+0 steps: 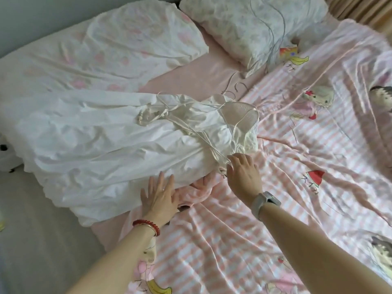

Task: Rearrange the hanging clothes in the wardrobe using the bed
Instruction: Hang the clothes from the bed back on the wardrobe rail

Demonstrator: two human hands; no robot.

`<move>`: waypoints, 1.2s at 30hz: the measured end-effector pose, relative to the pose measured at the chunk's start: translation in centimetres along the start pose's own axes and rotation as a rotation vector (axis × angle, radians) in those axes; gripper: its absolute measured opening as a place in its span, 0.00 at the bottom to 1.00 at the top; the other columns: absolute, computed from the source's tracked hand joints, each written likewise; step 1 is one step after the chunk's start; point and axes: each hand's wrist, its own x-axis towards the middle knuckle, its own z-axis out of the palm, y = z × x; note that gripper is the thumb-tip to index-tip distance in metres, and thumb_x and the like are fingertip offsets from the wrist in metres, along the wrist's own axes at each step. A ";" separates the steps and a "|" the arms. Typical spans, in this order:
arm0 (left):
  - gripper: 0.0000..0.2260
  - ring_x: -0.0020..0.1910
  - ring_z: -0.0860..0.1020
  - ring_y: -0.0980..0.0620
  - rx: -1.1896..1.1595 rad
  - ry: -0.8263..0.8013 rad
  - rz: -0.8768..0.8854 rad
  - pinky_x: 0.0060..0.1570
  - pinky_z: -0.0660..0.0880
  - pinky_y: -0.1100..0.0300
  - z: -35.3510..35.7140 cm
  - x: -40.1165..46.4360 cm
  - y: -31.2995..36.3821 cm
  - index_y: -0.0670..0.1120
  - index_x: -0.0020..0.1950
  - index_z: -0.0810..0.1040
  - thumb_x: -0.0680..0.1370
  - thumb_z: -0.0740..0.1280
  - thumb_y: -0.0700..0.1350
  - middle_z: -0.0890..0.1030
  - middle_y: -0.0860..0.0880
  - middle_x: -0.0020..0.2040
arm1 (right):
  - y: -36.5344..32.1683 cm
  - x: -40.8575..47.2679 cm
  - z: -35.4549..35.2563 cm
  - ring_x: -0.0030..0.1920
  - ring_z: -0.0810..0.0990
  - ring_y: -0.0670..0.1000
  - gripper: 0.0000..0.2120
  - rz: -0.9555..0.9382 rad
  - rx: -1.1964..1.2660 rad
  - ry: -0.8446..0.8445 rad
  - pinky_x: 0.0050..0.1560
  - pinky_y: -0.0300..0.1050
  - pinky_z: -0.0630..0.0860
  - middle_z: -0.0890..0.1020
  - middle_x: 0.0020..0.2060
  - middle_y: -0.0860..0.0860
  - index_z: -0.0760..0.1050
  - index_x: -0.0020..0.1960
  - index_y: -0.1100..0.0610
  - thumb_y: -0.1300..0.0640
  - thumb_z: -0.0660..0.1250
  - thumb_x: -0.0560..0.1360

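Note:
White garments (101, 145) on thin white hangers (239, 115) lie spread across the bed (212, 219), the hooks pointing toward the pillows. My left hand (159, 196) lies flat with spread fingers on the near edge of the white cloth, next to a bunched pink garment (199, 189). My right hand (244, 172) reaches to the near shoulder of the top garment, its fingertips touching the cloth and a thin strap. Whether it pinches the strap I cannot tell. The wardrobe is out of view.
A pink striped quilt with cartoon prints (307, 155) covers the right half of the bed. Two pillows (137, 39) (254, 24) lie at the head, with a thin cable over the right one. The grey floor (31, 230) lies to the left, a curtain (360, 11) at the top right.

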 end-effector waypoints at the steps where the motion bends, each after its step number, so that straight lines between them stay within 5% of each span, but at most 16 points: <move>1: 0.23 0.75 0.44 0.46 -0.009 -0.024 0.009 0.71 0.48 0.43 0.6 0.6 -0.5 0.55 0.75 0.50 0.80 0.51 0.52 0.46 0.51 0.77 | 0.0 1.2 0.6 0.68 0.63 0.54 0.18 0.007 -0.020 -0.025 0.64 0.51 0.64 0.70 0.66 0.52 0.66 0.67 0.57 0.55 0.54 0.79; 5: 0.23 0.72 0.54 0.48 0.001 -0.053 0.093 0.68 0.57 0.48 1.9 1.9 -1.8 0.54 0.74 0.53 0.79 0.53 0.51 0.56 0.50 0.74 | -0.3 4.7 2.9 0.69 0.59 0.58 0.21 0.062 -0.031 -0.208 0.67 0.56 0.60 0.65 0.69 0.53 0.59 0.70 0.54 0.53 0.55 0.79; 10: 0.23 0.74 0.51 0.49 -0.041 -0.124 0.077 0.70 0.53 0.48 1.7 2.2 -2.8 0.56 0.74 0.53 0.79 0.53 0.51 0.53 0.51 0.76 | -1.0 4.9 4.7 0.63 0.64 0.58 0.15 0.115 -0.154 -0.342 0.59 0.56 0.61 0.73 0.60 0.52 0.69 0.61 0.51 0.49 0.51 0.79; 16: 0.19 0.72 0.58 0.49 -0.169 0.028 0.083 0.67 0.59 0.53 -0.2 2.2 -1.6 0.48 0.72 0.62 0.80 0.55 0.47 0.63 0.48 0.72 | -0.4 2.8 3.8 0.55 0.67 0.57 0.13 0.057 -0.044 -0.069 0.59 0.55 0.59 0.77 0.48 0.52 0.75 0.55 0.52 0.53 0.53 0.79; 23: 0.19 0.69 0.63 0.51 -0.616 0.253 0.062 0.59 0.57 0.73 -3.2 2.3 3.9 0.43 0.71 0.64 0.80 0.58 0.42 0.67 0.45 0.69 | -0.7 -1.3 2.3 0.44 0.74 0.60 0.04 -0.017 0.074 0.253 0.41 0.51 0.65 0.78 0.41 0.56 0.82 0.42 0.56 0.63 0.71 0.70; 26: 0.22 0.73 0.55 0.47 -0.542 0.347 0.148 0.70 0.57 0.57 -4.8 2.1 6.2 0.42 0.73 0.60 0.79 0.59 0.40 0.59 0.42 0.73 | -0.3 -2.9 1.5 0.42 0.73 0.57 0.08 -0.078 0.038 0.410 0.38 0.49 0.66 0.78 0.38 0.55 0.82 0.39 0.54 0.65 0.75 0.65; 29: 0.26 0.74 0.51 0.41 -0.313 0.532 0.236 0.69 0.56 0.43 -7.5 2.2 6.9 0.44 0.73 0.59 0.76 0.63 0.40 0.55 0.39 0.74 | 0.9 -3.6 -0.3 0.44 0.66 0.53 0.08 -0.191 0.035 0.510 0.38 0.50 0.67 0.78 0.39 0.55 0.82 0.41 0.54 0.64 0.75 0.65; 32: 0.30 0.74 0.50 0.39 -0.101 0.671 0.242 0.69 0.50 0.39 -11.7 2.8 7.1 0.45 0.75 0.56 0.75 0.64 0.44 0.52 0.40 0.75 | 2.4 -3.7 -3.4 0.43 0.66 0.53 0.09 -0.292 -0.032 0.558 0.40 0.50 0.66 0.79 0.39 0.55 0.82 0.43 0.54 0.64 0.75 0.64; 36: 0.31 0.75 0.42 0.43 0.069 0.645 0.251 0.68 0.41 0.38 -18.0 2.9 7.7 0.47 0.76 0.48 0.78 0.60 0.51 0.45 0.46 0.77 | 3.6 -4.1 -8.1 0.43 0.66 0.53 0.12 -0.386 -0.117 0.612 0.42 0.48 0.61 0.78 0.39 0.53 0.82 0.43 0.55 0.65 0.76 0.61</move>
